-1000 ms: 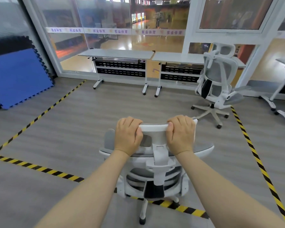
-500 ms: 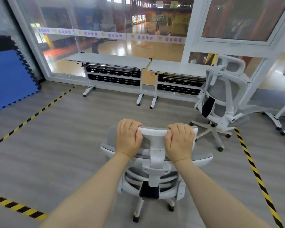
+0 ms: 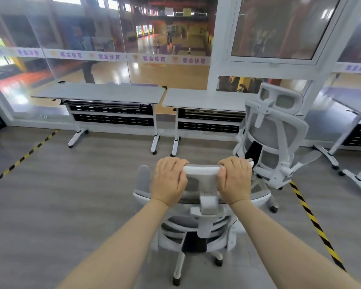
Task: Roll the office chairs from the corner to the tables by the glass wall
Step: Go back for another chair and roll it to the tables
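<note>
A white office chair [image 3: 204, 228] with grey mesh stands right in front of me, its back toward me. My left hand [image 3: 169, 181] and my right hand [image 3: 236, 180] both grip the top of its headrest. Two grey tables stand side by side along the glass wall ahead: the left table [image 3: 100, 93] and the right table [image 3: 204, 100]. A second white office chair [image 3: 273, 134] stands at the right table's right end, turned slightly away.
Yellow-black floor tape runs at the left [image 3: 23, 157] and at the right [image 3: 315, 224]. Another table [image 3: 356, 105] with wheeled legs stands at the far right. Open grey floor lies between my chair and the tables.
The chair and I have rolled forward toward the tables. The tape line behind has left view, and the tables and second chair are much closer.
</note>
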`<state>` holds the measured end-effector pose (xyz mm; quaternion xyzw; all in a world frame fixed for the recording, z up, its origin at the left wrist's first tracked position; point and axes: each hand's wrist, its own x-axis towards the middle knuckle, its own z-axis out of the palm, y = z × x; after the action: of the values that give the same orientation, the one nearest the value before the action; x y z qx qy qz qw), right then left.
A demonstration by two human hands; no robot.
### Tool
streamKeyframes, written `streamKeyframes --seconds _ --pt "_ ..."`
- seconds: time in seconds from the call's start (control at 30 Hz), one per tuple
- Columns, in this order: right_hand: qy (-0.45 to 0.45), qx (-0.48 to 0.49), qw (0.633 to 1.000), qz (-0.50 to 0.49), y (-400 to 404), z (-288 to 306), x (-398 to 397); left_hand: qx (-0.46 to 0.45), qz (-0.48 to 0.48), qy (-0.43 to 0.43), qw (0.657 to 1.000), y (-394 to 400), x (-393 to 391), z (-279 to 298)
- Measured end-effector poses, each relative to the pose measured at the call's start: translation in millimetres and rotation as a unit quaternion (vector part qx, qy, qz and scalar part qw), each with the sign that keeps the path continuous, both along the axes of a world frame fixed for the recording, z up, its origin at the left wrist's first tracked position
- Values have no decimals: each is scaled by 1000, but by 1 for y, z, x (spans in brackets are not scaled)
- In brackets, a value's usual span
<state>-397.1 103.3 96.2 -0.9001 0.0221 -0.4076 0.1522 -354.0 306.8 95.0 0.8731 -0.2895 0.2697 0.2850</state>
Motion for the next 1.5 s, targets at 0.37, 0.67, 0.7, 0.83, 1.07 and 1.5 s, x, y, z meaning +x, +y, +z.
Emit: streamKeyframes --seconds 0.37,0.67,0.7,0.83,1.07,1.5 --pt "-19 4 1000 -8 -80 -1 230 21 6 -27 999 -75 223 0" --pt "41 -8 998 55 -155 14 391 0 52 -10 999 -148 377 1" --pt "56 -9 996 68 -163 18 406 7 57 -1 998 -154 391 3" --pt "131 4 986 101 -191 30 460 54 65 33 996 -172 441 12" --pt "242 191 938 159 -193 28 474 68 100 128 984 -188 464 17" --pt "381 118 882 252 -86 -12 418 71 170 223 957 -84 369 -26"
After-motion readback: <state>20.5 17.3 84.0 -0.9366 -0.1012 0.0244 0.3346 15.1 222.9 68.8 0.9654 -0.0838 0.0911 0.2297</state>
